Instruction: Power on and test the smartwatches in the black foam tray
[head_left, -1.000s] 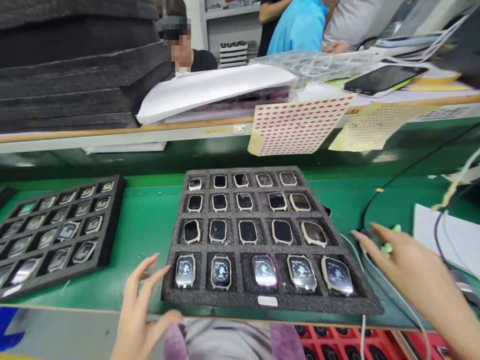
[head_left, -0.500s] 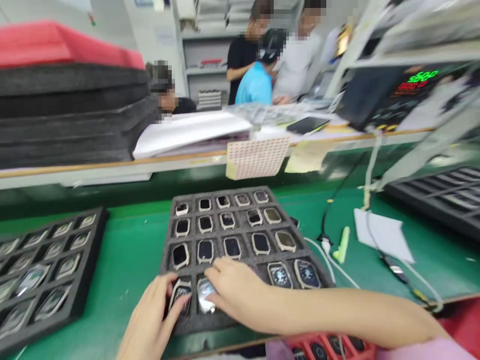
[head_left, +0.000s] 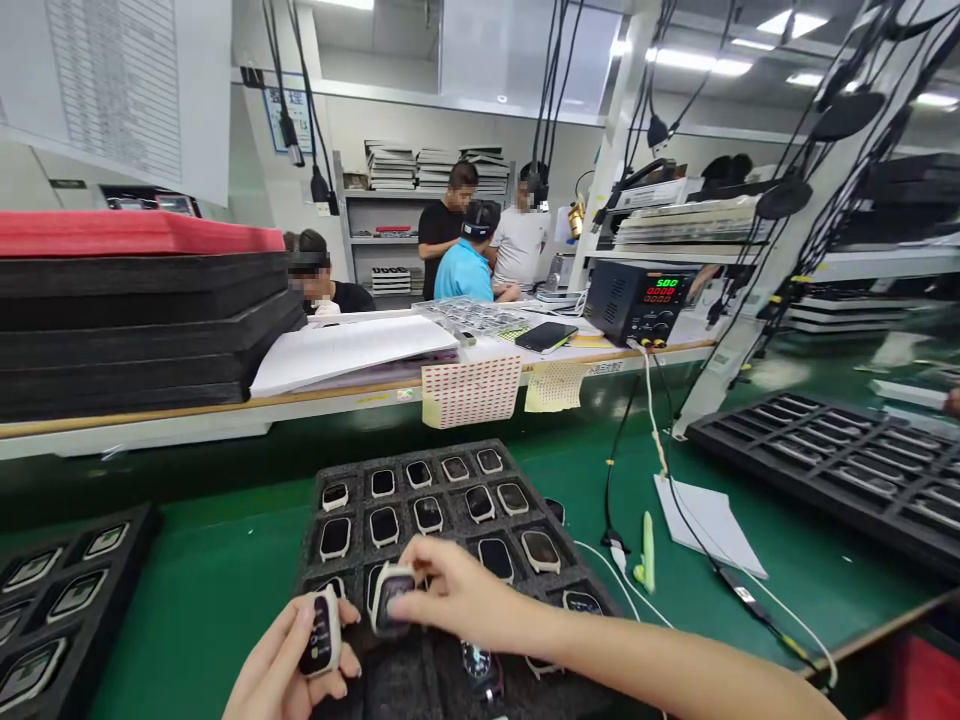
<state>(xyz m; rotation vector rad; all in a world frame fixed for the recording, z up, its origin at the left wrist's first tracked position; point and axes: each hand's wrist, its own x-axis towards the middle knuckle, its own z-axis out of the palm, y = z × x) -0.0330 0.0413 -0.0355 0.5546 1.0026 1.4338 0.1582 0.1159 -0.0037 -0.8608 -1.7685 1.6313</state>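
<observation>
A dark foam tray (head_left: 352, 471) lies on the green belt before me, its pockets filled with several smartwatch bodies. My left hand (head_left: 281, 670) is closed on one white-framed watch body (head_left: 321, 630), lifted just above the tray's near left corner. My right hand (head_left: 457, 598) reaches across from the right and pinches a second watch body (head_left: 390, 597), raised over the tray's front row. The two watches are side by side, a little apart. A lit watch (head_left: 478, 662) still sits in a pocket under my right wrist.
A second foam tray with watches (head_left: 52, 610) lies at the left, a long black slotted tray (head_left: 840, 460) at the right. A white paper (head_left: 709, 520), a green pen (head_left: 647, 548) and cables lie between. Stacked foam sheets (head_left: 135, 330), a power supply (head_left: 637, 300) and several people stand behind the shelf.
Both hands have each lifted a watch body out of the tray's front row. The camera has tilted upward, showing more of the room.
</observation>
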